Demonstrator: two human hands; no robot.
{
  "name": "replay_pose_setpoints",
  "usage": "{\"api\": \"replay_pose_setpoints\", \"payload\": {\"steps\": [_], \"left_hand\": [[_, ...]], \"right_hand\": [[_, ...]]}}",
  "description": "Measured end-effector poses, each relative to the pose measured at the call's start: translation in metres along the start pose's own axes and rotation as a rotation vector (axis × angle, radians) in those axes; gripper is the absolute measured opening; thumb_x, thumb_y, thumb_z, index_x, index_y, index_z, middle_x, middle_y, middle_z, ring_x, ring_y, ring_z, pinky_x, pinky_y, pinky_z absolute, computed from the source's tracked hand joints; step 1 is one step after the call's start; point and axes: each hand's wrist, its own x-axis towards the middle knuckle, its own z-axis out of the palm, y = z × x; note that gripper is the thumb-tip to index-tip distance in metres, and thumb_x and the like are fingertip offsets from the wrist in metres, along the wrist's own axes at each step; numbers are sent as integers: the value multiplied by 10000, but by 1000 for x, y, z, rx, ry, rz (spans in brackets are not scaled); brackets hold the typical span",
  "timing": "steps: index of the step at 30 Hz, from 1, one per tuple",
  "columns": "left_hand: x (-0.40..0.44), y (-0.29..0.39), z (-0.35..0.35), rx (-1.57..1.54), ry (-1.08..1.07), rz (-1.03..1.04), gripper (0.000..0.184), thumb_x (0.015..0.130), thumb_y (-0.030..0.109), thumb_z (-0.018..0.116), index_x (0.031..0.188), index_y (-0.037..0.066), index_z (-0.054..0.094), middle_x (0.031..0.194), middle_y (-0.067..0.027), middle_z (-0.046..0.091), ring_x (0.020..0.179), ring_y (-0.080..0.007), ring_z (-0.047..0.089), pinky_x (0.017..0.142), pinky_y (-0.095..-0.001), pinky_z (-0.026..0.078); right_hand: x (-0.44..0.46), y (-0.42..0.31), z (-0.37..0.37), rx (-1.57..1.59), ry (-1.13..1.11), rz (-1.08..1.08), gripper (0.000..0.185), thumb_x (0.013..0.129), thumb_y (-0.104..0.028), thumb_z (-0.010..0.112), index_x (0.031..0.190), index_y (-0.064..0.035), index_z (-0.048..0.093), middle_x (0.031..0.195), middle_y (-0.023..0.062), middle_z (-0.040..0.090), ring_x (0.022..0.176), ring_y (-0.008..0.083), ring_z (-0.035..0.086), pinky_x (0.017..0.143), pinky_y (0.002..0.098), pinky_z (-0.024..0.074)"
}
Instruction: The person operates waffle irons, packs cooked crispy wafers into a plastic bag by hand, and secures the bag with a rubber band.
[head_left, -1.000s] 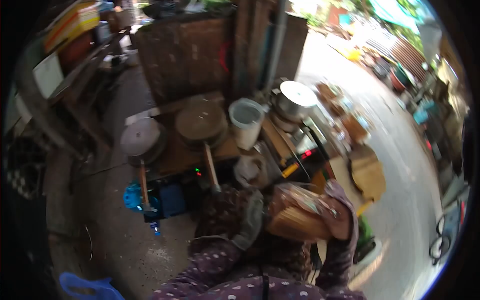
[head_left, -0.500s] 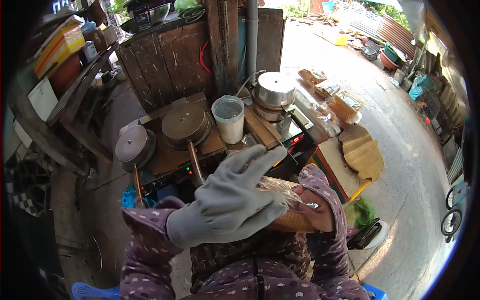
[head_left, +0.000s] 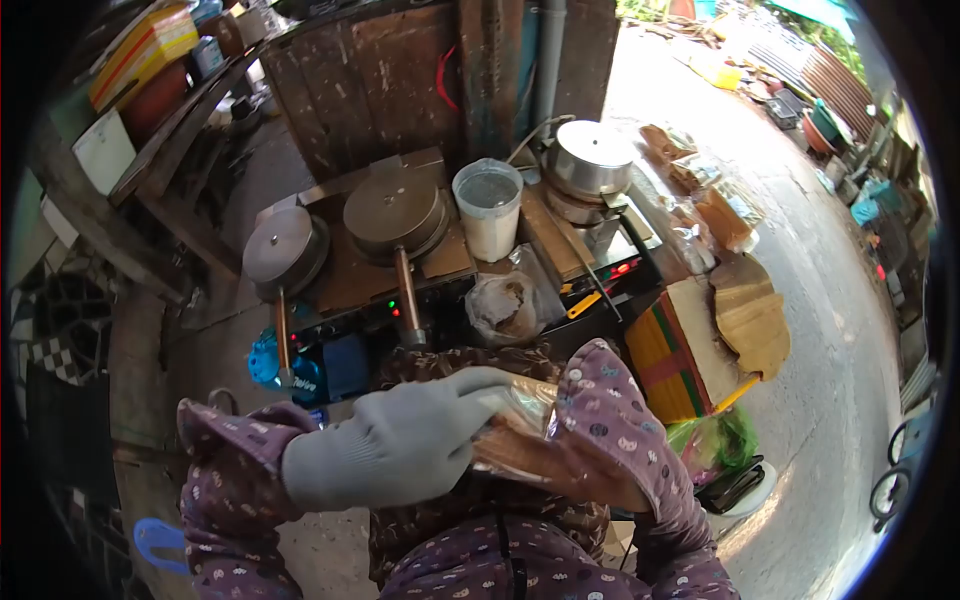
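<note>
My left hand (head_left: 400, 440), in a grey knit glove, is in front of my lap with its fingers closed round one end of a clear plastic packet (head_left: 527, 408) with light-brown contents. Bare and partly covered by the patterned sleeve, my right hand (head_left: 590, 465) is at the packet's other side; its fingers are mostly hidden, but it appears to grip the plastic. Glare on the film obscures what is inside. Beyond the hands sits a crumpled clear plastic bag (head_left: 505, 305) with something brown in it.
Two long-handled round pans, one grey (head_left: 285, 245) and one brown (head_left: 395, 215), rest on the cooker. Beside them stand a white bucket (head_left: 488, 225) and a silver pan (head_left: 592, 158). A yellow-handled tool (head_left: 584, 305) lies near a cardboard-topped box (head_left: 670, 350) at right.
My left hand has moved down and left, and its spread fingers have closed on the packet. My right hand has turned, its sleeve now covering more of it. The view has shifted.
</note>
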Motion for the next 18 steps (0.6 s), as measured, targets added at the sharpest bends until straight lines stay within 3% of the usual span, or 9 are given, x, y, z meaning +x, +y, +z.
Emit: {"api": "replay_pose_setpoints", "payload": {"steps": [4, 6, 7, 9, 11, 13, 15, 18], "left_hand": [[-33, 2, -7, -96, 59, -80, 398, 772, -30, 528, 1161, 48, 562, 1236, -107, 536, 789, -269, 647, 630, -323, 509], [-46, 6, -17, -184, 58, -150, 413, 765, -46, 527, 1169, 36, 559, 1239, -133, 534, 849, -263, 649, 669, -314, 511], [-51, 8, -21, -227, 54, -181, 421, 762, -54, 527, 1173, 30, 557, 1240, -145, 533, 879, -259, 649, 688, -309, 512], [-64, 5, -21, -246, 101, -204, 444, 755, -64, 529, 1190, 28, 551, 1247, -156, 527, 944, -263, 633, 736, -299, 507], [-71, 5, -21, -265, 119, -223, 466, 755, -68, 526, 1211, 26, 537, 1255, -165, 519, 1015, -271, 605, 787, -295, 496], [-74, 5, -23, -275, 125, -242, 487, 761, -66, 519, 1239, 24, 517, 1266, -174, 509, 1091, -282, 567, 841, -298, 480], [-75, 2, -23, -273, 68, -242, 517, 762, -67, 509, 1270, 30, 488, 1286, -181, 490, 1125, -291, 541, 860, -305, 470], [-78, -5, -23, -272, 48, -222, 563, 771, -71, 489, 1320, 42, 434, 1315, -183, 461, 1147, -296, 520, 889, -313, 454]], "right_hand": [[31, 0, -13, 186, -90, -88, 412, 653, -230, 796, 987, -43, 643, 1006, 115, 637, 1029, 330, 576, 938, 475, 410], [47, 24, -11, 379, -45, -170, 554, 611, -361, 773, 1024, -15, 640, 1006, 108, 646, 1044, 342, 562, 981, 530, 350], [56, 46, -13, 326, -10, -202, 461, 708, -317, 752, 1006, 16, 636, 986, 105, 651, 1019, 284, 578, 954, 451, 398], [69, 73, 19, 655, 131, 460, 227, 765, -127, 691, 965, -26, 653, 959, 98, 632, 988, 240, 597, 865, 333, 449], [91, 139, 80, 313, 200, 345, 192, 800, -162, 658, 947, -39, 650, 924, 128, 641, 871, 259, 632, 768, 312, 494], [96, 177, 125, -39, 39, 190, 195, 821, -160, 628, 988, -60, 625, 931, 132, 640, 831, 220, 629, 726, 294, 497], [98, 205, 173, -203, -104, 128, 192, 821, -163, 628, 983, -59, 625, 924, 130, 639, 824, 217, 627, 720, 293, 496], [102, 238, 232, -294, -260, 215, 188, 821, -168, 628, 974, -59, 625, 914, 127, 638, 812, 214, 624, 710, 293, 494]]}}
